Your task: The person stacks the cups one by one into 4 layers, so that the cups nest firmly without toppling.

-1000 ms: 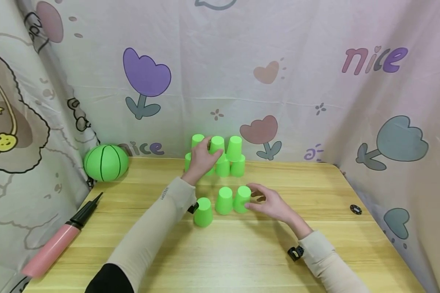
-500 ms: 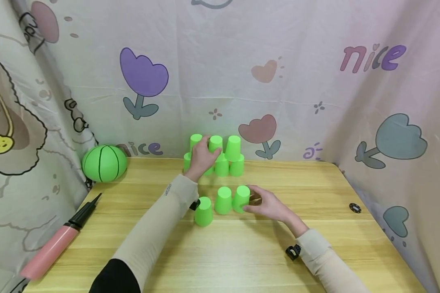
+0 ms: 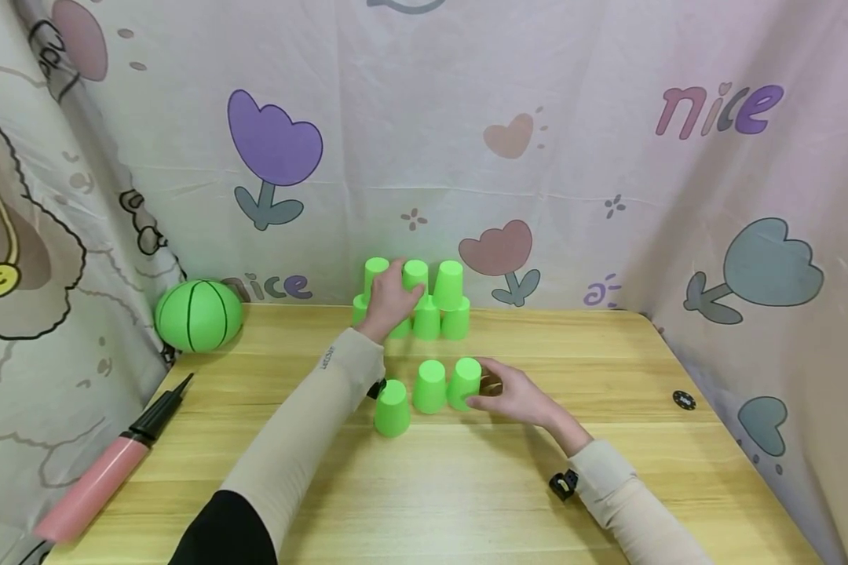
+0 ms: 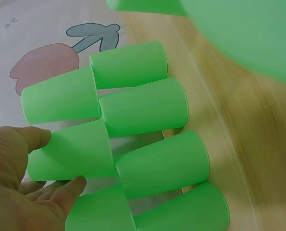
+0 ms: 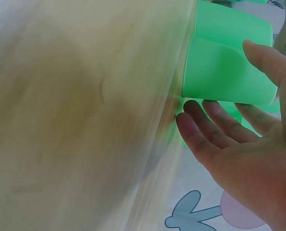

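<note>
Several plain green plastic cups stand upside down in a two-row wall at the table's back. My left hand [image 3: 390, 304] pinches the middle cup [image 4: 73, 151] of its upper row between thumb and fingers; that cup rests across the cups [image 4: 162, 163] of the lower row. Nearer me, three more upside-down cups stand apart from the wall. Around the right one of these, the front right cup [image 3: 463, 383], my right hand [image 3: 519, 395] curves its thumb and fingers; the fingers lie along its side in the right wrist view. The front left cup [image 3: 392, 410] stands close by my left wrist.
On the wooden table [image 3: 509, 502], a pink hand pump [image 3: 99, 482] lies at the left and a green ball [image 3: 199, 315] sits at the back left corner. A small black disc [image 3: 684, 400] lies near the right edge. A printed curtain [image 3: 572, 173] hangs behind.
My right hand has closed in slightly on the front right cup. My left hand stays at the upper row's middle cup. The head view has shifted a little.
</note>
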The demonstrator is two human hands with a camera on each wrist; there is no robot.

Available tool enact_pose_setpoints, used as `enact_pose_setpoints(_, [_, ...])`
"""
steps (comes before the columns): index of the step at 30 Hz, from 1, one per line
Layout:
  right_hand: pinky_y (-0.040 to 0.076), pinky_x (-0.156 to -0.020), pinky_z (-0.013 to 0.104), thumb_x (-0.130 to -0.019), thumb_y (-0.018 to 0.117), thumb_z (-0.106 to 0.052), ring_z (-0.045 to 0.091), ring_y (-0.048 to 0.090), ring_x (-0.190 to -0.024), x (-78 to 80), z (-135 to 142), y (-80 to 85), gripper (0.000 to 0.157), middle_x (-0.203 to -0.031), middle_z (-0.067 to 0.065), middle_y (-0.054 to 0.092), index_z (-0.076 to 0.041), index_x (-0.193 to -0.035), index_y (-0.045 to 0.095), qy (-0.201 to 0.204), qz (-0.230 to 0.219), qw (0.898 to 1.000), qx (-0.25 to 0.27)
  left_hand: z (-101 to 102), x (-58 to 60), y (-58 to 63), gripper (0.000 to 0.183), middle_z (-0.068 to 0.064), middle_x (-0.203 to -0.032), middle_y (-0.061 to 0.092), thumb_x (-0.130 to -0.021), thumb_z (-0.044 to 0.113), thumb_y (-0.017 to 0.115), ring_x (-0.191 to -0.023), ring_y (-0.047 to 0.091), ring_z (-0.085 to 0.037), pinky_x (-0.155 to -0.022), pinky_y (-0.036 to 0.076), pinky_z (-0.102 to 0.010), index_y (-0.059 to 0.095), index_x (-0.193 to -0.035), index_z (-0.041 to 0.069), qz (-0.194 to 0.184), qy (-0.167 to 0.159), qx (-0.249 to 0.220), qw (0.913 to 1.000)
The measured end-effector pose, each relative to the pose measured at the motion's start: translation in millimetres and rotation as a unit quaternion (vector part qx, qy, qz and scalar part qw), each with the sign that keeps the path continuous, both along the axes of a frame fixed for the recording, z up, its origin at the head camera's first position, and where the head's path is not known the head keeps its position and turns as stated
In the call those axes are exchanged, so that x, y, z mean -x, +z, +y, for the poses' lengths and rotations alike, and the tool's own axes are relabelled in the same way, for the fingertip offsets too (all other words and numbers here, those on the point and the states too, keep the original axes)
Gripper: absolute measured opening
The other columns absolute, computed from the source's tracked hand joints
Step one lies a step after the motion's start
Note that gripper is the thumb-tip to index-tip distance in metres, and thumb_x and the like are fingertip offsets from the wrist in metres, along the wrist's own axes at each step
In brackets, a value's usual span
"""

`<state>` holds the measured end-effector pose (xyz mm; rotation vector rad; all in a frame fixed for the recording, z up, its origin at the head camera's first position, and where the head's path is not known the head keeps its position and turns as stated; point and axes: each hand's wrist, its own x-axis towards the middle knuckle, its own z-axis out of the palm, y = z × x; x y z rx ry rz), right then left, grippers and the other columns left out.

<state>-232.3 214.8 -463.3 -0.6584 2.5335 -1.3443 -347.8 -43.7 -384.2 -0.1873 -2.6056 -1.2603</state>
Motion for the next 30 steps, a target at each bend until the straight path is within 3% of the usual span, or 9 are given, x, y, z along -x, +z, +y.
enact_pose_setpoints(17, [0.059, -0.104, 0.049, -0.095, 0.080, -0.023, 0.035, 0.069, -0.119, 0.4, -2, 1.4, 0.070, -0.132, 0.017, 0.069, -0.005, -0.154, 0.048, 0.005, 0.012, 1.000, -0.004, 2, -1.9, 9.1, 0.071, -0.027, -0.143, 0.062, -0.095, 0.009, 0.076, -0.131, 0.062, -0.044, -0.111, 0.054, -0.050, 0.043, -0.157, 0.004, 0.009, 0.015, 0.013, 0.9998])
enact_pose_setpoints(26, [0.060, -0.102, 0.046, -0.094, 0.080, -0.022, 0.035, 0.070, -0.118, -0.6, -2, -0.4, 0.068, -0.130, 0.017, 0.070, -0.004, -0.153, 0.050, -0.003, 0.007, 1.000, -0.008, 1, -11.5, 12.6, 0.076, -0.027, -0.135, 0.066, -0.095, 0.008, 0.074, -0.102, 0.069, -0.036, -0.087, 0.063, -0.043, 0.037, -0.161, 0.008, 0.008, -0.001, 0.011, 0.9999])
enact_pose_setpoints(30, [0.060, -0.102, 0.047, -0.095, 0.080, -0.020, 0.037, 0.069, -0.118, -0.7, -3, -0.8, 0.067, -0.130, 0.020, 0.070, -0.001, -0.152, 0.050, -0.007, 0.007, 1.000, -0.002, -3, -18.8, 16.5, 0.076, -0.027, -0.137, 0.065, -0.094, 0.008, 0.074, -0.102, 0.068, -0.036, -0.090, 0.062, -0.044, 0.037, -0.161, 0.005, 0.028, -0.013, 0.008, 0.9995])
